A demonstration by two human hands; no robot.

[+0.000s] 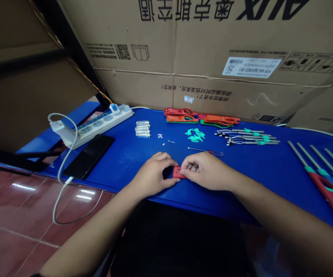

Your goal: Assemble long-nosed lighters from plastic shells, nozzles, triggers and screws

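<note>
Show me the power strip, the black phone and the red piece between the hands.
Power strip (97,129): head view, on its casing.
Black phone (89,156): head view, on its screen.
Red plastic piece (176,173): head view, on its exposed end.

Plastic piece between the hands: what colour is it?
Red plastic piece, seen best in the head view.

One left hand (155,175), one right hand (207,171), one red plastic piece (178,172), one power strip (94,129), one black smartphone (89,156), four wired metal rods (247,136) (the silver tubes (142,129) sit too tightly bunched to count).
</note>
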